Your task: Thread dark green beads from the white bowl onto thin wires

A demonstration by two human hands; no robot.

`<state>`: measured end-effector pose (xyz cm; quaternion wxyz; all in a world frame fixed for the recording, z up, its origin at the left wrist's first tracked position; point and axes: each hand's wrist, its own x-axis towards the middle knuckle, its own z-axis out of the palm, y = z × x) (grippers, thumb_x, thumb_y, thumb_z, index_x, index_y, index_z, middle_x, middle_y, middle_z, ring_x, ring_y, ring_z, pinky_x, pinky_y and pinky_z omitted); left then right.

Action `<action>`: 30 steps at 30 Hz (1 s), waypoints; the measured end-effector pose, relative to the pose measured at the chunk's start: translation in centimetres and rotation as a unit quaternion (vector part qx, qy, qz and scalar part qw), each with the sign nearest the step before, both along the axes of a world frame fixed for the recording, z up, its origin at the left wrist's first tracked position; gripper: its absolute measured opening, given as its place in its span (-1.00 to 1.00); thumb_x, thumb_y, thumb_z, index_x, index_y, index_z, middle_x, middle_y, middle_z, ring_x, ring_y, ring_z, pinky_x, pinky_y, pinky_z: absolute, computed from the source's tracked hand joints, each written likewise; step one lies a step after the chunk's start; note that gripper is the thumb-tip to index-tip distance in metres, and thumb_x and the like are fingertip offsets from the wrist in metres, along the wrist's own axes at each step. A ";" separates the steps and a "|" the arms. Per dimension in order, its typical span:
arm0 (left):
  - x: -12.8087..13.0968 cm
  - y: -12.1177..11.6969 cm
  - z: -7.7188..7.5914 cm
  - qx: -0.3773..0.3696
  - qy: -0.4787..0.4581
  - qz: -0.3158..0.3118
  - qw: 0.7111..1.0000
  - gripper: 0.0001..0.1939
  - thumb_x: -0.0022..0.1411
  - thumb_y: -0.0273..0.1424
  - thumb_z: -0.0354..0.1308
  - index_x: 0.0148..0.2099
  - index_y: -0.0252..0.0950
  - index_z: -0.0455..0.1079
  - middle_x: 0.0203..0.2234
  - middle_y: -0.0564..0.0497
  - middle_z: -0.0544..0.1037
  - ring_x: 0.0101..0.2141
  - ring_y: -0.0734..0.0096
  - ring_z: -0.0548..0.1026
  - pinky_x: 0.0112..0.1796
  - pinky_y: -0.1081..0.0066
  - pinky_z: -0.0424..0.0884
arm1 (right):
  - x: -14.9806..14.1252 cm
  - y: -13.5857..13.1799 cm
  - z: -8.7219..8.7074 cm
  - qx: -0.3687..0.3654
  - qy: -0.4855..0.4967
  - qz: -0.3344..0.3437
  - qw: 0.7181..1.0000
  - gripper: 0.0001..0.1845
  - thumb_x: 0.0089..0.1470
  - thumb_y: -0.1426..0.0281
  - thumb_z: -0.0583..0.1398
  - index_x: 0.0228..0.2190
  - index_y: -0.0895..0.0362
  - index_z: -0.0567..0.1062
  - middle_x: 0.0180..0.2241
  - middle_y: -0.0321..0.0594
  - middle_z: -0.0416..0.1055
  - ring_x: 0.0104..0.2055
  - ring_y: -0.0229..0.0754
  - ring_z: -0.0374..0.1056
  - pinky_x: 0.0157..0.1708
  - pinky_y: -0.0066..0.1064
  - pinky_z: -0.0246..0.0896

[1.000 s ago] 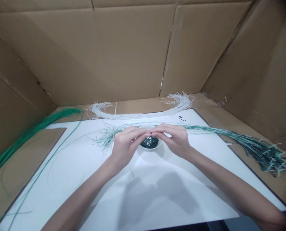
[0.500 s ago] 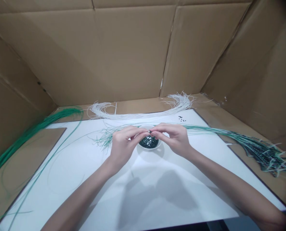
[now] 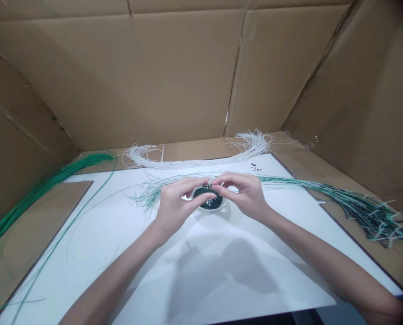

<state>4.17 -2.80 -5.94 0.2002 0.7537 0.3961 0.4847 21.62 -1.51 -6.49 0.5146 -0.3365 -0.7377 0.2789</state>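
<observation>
Both hands meet just above a small white bowl filled with dark green beads. My left hand has its thumb and forefinger pinched together over the bowl's left rim. My right hand is pinched too, fingertips almost touching the left ones. What sits between the fingertips is too small to make out; it looks like a bead or a thin strand. A bundle of green and white strands runs behind the hands across the white board.
A curved bundle of white cords lies at the back. Green cords trail along the left. Finished strands with dark beads pile at the right. A few loose beads lie near the board's far edge. Cardboard walls enclose the bench.
The hands have shifted very slightly; the left fingers have opened a little from the right fingertips, exposing more of the bead bowl.
</observation>
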 end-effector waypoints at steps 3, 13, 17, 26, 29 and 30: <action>0.0 0.2 -0.1 -0.031 -0.008 -0.015 0.999 -0.57 0.03 -0.42 0.18 0.00 -0.19 0.29 -0.28 0.00 0.47 -0.53 0.60 0.26 -0.45 0.51 0.28 | 0.2 0.3 0.1 0.003 -0.002 -0.020 1.000 -0.94 -0.06 0.44 0.19 -0.47 0.16 0.49 -0.47 -0.26 0.48 -0.43 -0.32 0.36 -0.47 -0.50 0.29; -0.6 1.5 0.0 -0.192 -0.153 -0.053 0.968 -0.79 0.07 -0.44 0.12 -0.19 -0.32 0.26 -0.42 0.02 0.41 -0.36 0.51 0.42 -0.28 0.48 0.36 | 1.0 1.9 -0.2 -0.099 0.009 -0.025 0.995 -0.85 -0.12 0.35 0.22 -0.49 0.21 0.50 -0.48 -0.21 0.46 -0.45 -0.27 0.35 -0.50 -0.46 0.30; -0.5 1.8 -0.3 -0.262 -0.146 -0.037 0.953 -0.78 0.00 -0.40 0.20 -0.27 -0.35 0.31 -0.46 0.00 0.47 -0.37 0.45 0.46 -0.30 0.45 0.39 | 1.1 2.5 -0.8 -0.166 0.004 0.015 0.986 -0.79 -0.18 0.31 0.25 -0.51 0.23 0.50 -0.51 -0.19 0.45 -0.51 -0.28 0.33 -0.54 -0.46 0.28; -1.3 2.8 -0.9 -0.358 -0.101 -0.040 0.927 -0.65 -0.08 -0.26 0.24 -0.23 -0.35 0.39 -0.46 -0.06 0.56 -0.39 0.34 0.50 -0.25 0.32 0.35 | 0.6 2.7 -0.9 -0.230 -0.021 0.048 0.972 -0.75 -0.21 0.28 0.25 -0.51 0.23 0.53 -0.54 -0.20 0.46 -0.52 -0.28 0.33 -0.54 -0.46 0.27; -1.9 3.5 -0.9 -0.365 -0.051 -0.062 0.928 -0.64 0.03 -0.16 0.12 -0.23 -0.34 0.44 -0.34 -0.09 0.57 -0.24 0.26 0.47 -0.16 0.28 0.29 | 0.8 3.0 -0.9 -0.240 -0.031 0.044 0.969 -0.74 -0.20 0.27 0.24 -0.52 0.24 0.52 -0.55 -0.19 0.45 -0.50 -0.27 0.33 -0.54 -0.46 0.27; -2.1 3.7 -0.9 -0.374 -0.032 -0.075 0.924 -0.62 0.07 -0.13 0.06 -0.23 -0.33 0.45 -0.32 -0.09 0.57 -0.20 0.25 0.45 -0.14 0.28 0.28 | 0.9 3.2 -1.0 -0.240 -0.035 0.042 0.969 -0.75 -0.20 0.27 0.24 -0.52 0.24 0.52 -0.54 -0.19 0.45 -0.50 -0.27 0.33 -0.54 -0.46 0.27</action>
